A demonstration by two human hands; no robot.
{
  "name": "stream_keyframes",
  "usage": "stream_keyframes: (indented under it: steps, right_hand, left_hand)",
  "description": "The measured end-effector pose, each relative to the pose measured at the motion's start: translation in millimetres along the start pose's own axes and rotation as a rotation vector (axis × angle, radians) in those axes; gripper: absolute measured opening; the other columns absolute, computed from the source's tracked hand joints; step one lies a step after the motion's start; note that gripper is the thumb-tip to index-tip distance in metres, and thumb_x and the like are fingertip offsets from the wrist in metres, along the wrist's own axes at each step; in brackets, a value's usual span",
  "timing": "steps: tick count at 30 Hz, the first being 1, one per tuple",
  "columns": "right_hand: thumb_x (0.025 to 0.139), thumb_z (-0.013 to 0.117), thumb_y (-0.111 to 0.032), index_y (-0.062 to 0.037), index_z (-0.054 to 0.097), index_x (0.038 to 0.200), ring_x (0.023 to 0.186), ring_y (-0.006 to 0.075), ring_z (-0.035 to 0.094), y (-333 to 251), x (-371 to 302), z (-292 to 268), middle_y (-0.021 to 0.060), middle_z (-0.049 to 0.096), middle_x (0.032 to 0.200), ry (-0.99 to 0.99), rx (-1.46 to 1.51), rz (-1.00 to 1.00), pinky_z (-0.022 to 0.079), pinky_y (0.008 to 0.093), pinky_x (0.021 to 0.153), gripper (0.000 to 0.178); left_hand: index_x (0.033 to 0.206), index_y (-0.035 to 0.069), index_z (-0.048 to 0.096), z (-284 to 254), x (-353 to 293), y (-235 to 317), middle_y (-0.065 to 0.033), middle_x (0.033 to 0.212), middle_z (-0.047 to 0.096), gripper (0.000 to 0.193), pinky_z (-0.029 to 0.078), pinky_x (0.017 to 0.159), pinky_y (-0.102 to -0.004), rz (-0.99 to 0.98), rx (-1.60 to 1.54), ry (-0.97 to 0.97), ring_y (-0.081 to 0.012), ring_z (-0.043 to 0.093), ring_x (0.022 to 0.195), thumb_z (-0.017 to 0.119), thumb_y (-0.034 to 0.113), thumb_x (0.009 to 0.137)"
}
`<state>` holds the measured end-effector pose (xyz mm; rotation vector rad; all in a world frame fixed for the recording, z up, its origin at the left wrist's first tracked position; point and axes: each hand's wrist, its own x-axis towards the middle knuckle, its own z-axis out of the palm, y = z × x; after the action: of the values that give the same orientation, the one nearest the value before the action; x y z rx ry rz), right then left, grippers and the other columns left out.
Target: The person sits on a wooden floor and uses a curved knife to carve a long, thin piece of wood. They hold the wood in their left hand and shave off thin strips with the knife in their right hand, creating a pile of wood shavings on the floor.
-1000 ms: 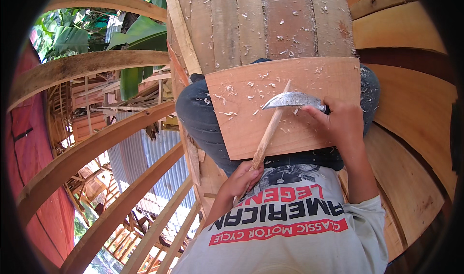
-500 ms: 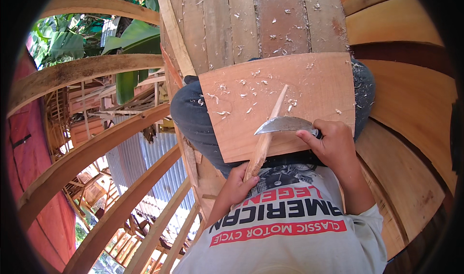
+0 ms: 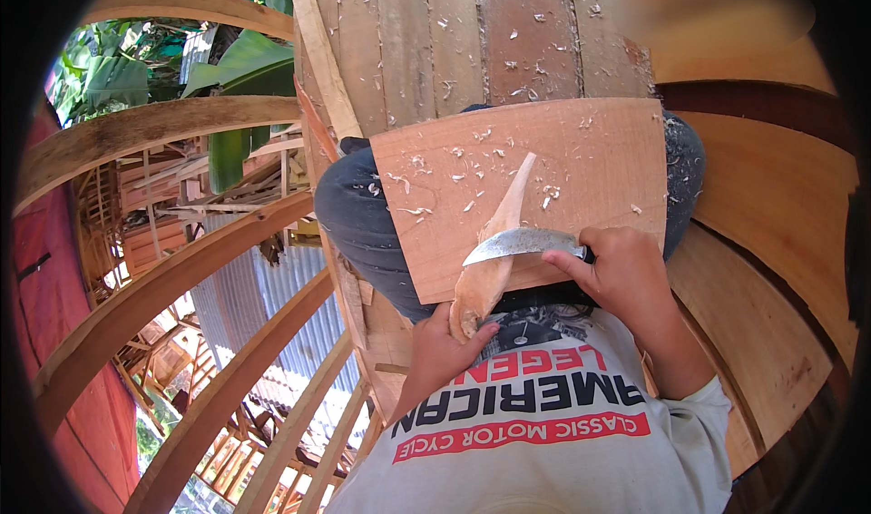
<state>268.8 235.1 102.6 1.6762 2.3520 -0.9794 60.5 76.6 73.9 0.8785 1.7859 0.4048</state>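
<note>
My left hand (image 3: 446, 343) grips the thick near end of a pale carved piece of wood (image 3: 487, 276), which narrows to a slim tip pointing away from me. In my right hand (image 3: 626, 274) is a curved knife (image 3: 526, 241); its dark handle is mostly covered by my fingers. The blade lies across the middle of the carved wood, its point toward the left. Beneath both, a flat wooden board (image 3: 599, 165) rests over my lap, with curly wood shavings (image 3: 419, 211) scattered on it.
My bent knees (image 3: 363, 228) support the board on both sides. Plank flooring (image 3: 526, 33) with more shavings stretches ahead, and a loose wooden strip (image 3: 325, 60) lies at its left edge. Curved wooden slats (image 3: 190, 337) stand to the left, and broad planks (image 3: 771, 178) to the right.
The carved wood has turned in my left hand, now showing a broader face. My right hand and the knife have shifted slightly left and nearer to me.
</note>
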Motion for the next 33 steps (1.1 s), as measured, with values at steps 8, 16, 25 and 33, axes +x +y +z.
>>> stream_keyframes:
  steps: [8,16,25,33]
  right_hand:
    - [0.079,0.065,-0.058,0.0004,0.07,0.074,0.063,0.0369,0.064,2.2,14.6,-5.5,0.0216,0.062,0.065,-0.086,-0.094,0.099,0.05,0.0416,0.058,0.059]
    - [0.082,0.057,-0.066,0.0,0.071,0.076,0.061,0.0363,0.065,25.0,39.0,-21.3,0.0212,0.062,0.061,0.158,-0.179,0.233,0.051,0.0414,0.057,0.067]
    - [0.081,0.062,-0.06,0.0012,0.068,0.068,0.056,0.0362,0.062,0.6,10.0,-12.0,0.0213,0.059,0.057,0.029,0.014,0.012,0.049,0.0419,0.053,0.063]
    - [0.079,0.065,-0.059,-0.0002,0.065,0.062,0.051,0.0351,0.06,-4.2,10.2,6.3,0.0192,0.057,0.053,0.052,0.027,-0.051,0.047,0.0413,0.049,0.062]
  left_hand:
    - [0.099,-0.002,0.063,1.8,3.2,-0.7,-0.0193,0.084,0.07,0.052,0.054,0.072,-0.0376,0.011,-0.015,-0.005,-0.0332,0.07,0.082,0.081,0.039,0.072]
    - [0.105,-0.004,0.063,-0.8,4.5,2.2,-0.0156,0.088,0.071,0.047,0.052,0.072,-0.0319,-0.044,0.004,-0.058,-0.0213,0.07,0.081,0.081,0.025,0.073]
    - [0.103,-0.004,0.063,4.8,3.8,-11.6,-0.0132,0.088,0.071,0.034,0.051,0.075,-0.0305,-0.047,-0.116,-0.037,-0.0169,0.067,0.082,0.074,0.014,0.077]
    - [0.098,-0.004,0.062,-8.8,12.6,-29.7,-0.0084,0.081,0.065,0.026,0.048,0.072,-0.0302,0.007,-0.307,-0.256,-0.0123,0.058,0.076,0.067,0.014,0.081]
